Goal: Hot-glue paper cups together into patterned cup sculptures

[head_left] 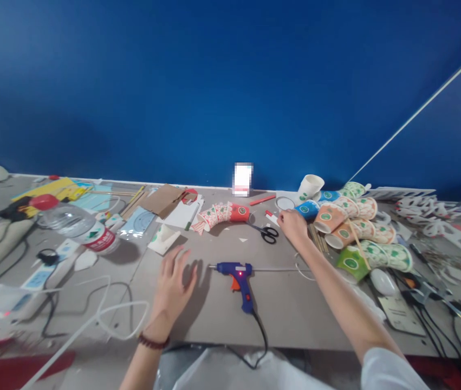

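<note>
Left hand (176, 279) loosely spread, empty, glue gun (238, 269) just right of it, right hand (293, 225) stretched forward, curled, hold unclear, blue cup (307, 209) beside it, open tabletop (291, 311) between wrists, near edge (311, 347) below.

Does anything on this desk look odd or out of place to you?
Yes, perhaps the glue gun: it lies on its side with its red light lit, nozzle pointing toward the left hand, which seems awkward if hot. Small white scraps also lie loose near the scissors.
</note>
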Tool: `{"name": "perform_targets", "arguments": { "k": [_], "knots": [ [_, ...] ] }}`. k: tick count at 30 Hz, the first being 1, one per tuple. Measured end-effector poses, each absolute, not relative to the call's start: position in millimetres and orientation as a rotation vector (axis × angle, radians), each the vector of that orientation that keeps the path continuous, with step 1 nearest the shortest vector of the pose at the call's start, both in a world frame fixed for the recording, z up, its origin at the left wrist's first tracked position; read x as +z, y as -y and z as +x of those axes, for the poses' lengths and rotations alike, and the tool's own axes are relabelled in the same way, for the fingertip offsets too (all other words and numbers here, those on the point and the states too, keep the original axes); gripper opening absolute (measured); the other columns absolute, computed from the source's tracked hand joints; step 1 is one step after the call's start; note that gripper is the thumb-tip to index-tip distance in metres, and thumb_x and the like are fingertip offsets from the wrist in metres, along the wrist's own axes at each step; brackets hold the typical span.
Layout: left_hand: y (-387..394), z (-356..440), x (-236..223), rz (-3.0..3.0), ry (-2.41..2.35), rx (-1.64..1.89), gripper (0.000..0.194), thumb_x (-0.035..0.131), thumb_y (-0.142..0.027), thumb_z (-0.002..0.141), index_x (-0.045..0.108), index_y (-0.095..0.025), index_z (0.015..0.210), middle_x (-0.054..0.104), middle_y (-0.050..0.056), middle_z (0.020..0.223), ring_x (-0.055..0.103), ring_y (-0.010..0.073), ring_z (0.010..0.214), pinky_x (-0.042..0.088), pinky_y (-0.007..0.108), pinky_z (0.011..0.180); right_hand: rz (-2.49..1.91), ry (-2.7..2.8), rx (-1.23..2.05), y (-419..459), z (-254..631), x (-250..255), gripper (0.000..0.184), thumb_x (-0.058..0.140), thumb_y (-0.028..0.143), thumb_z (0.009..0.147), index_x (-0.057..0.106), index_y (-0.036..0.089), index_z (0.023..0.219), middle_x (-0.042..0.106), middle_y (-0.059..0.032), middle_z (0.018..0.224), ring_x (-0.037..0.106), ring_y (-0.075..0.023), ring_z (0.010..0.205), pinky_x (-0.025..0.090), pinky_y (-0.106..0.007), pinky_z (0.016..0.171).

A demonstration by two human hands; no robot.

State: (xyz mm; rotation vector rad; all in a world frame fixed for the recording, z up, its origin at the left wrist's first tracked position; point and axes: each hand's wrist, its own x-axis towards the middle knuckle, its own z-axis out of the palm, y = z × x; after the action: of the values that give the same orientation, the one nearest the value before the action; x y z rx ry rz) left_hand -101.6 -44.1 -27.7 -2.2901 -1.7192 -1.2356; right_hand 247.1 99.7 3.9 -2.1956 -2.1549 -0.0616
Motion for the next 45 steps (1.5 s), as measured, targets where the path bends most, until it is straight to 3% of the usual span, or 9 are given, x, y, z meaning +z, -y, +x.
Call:
{"name": "perform_targets", "arguments": {
  "k": [9,13,23,28,32,34,38,43,45],
  "knots": [
    [54,-71,-27,-2.385,1.613,-1.056,0.036,0.055,-0.020,0.089,0.050,-0.023,0.125,0.059,0.013,0.123,0.057,0.0290,0.116,0.051,0.047,0.096,-2.131,2.207,0.049,-84,237,-2,0.027,0.044,0.029,0.098,0.067,0.018,0.105,0.070,-0.0113,0.105,0.063,-0.0227,0.097,0.041,-0.026,0.075],
    [58,-72,-21,-2.328,1.602,-1.101,0.033,0.055,-0.019,0.090,0.053,-0.021,0.123,0.061,0.011,0.119,0.060,0.0255,0.112,0.052,0.042,0.094,-2.127,2.205,0.061,-86,237,-6,0.027,0.043,0.022,0.097,0.063,0.017,0.116,0.069,-0.0108,0.110,0.062,-0.0217,0.100,0.040,-0.026,0.075],
    [73,-64,-15,-2.386,1.595,-1.203,0.037,0.055,-0.015,0.089,0.052,-0.023,0.125,0.062,0.011,0.119,0.060,0.0241,0.113,0.053,0.040,0.093,-2.131,2.245,0.035,-92,237,-12,0.017,0.054,0.021,0.092,0.068,0.018,0.102,0.067,-0.0104,0.105,0.061,-0.0231,0.099,0.040,-0.027,0.071],
    [79,-58,-10,-2.427,1.533,-1.241,0.037,0.054,-0.012,0.088,0.052,-0.022,0.124,0.063,0.010,0.118,0.060,0.0232,0.112,0.054,0.040,0.092,-2.102,2.274,-0.005,-90,236,-3,0.020,0.052,0.022,0.093,0.070,0.014,0.092,0.066,-0.0158,0.108,0.059,-0.0284,0.103,0.041,-0.032,0.079],
    [82,-54,-5,-2.468,1.474,-1.207,0.037,0.054,-0.013,0.089,0.051,-0.021,0.125,0.064,0.010,0.118,0.060,0.0219,0.111,0.054,0.038,0.091,-2.018,2.306,-0.009,-73,228,19,0.024,0.047,0.021,0.096,0.067,0.013,0.105,0.068,-0.0163,0.107,0.059,-0.0289,0.105,0.039,-0.035,0.087],
    [82,-51,-2,-2.495,1.443,-1.137,0.038,0.053,-0.016,0.091,0.049,-0.020,0.129,0.064,0.010,0.119,0.060,0.0219,0.112,0.053,0.038,0.092,-1.911,2.372,0.082,-51,218,33,0.022,0.048,0.027,0.097,0.065,0.018,0.107,0.070,-0.0097,0.100,0.062,-0.0239,0.096,0.042,-0.031,0.083],
    [78,-43,4,-2.574,1.332,-0.859,0.041,0.051,-0.026,0.095,0.046,-0.017,0.135,0.064,0.011,0.122,0.057,0.0250,0.118,0.049,0.041,0.096,-1.280,2.640,0.679,5,194,57,0.019,0.049,0.025,0.097,0.062,0.021,0.110,0.068,-0.0052,0.107,0.064,-0.0184,0.094,0.045,-0.026,0.080],
    [81,-38,12,-2.676,1.167,-0.581,0.005,0.053,-0.019,0.093,0.057,-0.017,0.095,0.067,0.005,0.091,0.062,0.0237,0.090,0.047,0.040,0.085,-1.034,2.807,0.637,50,181,69,0.020,0.051,0.026,0.098,0.061,0.023,0.115,0.067,-0.0038,0.108,0.065,-0.0169,0.093,0.046,-0.024,0.075],
    [88,-37,15,-2.735,1.161,-0.499,0.006,0.055,-0.016,0.090,0.053,-0.019,0.085,0.064,0.003,0.082,0.058,0.0224,0.076,0.045,0.038,0.074,-0.977,2.855,0.482,59,179,68,0.019,0.049,0.030,0.100,0.063,0.022,0.110,0.067,-0.0033,0.100,0.064,-0.0154,0.087,0.044,-0.023,0.067]
  ]
}}
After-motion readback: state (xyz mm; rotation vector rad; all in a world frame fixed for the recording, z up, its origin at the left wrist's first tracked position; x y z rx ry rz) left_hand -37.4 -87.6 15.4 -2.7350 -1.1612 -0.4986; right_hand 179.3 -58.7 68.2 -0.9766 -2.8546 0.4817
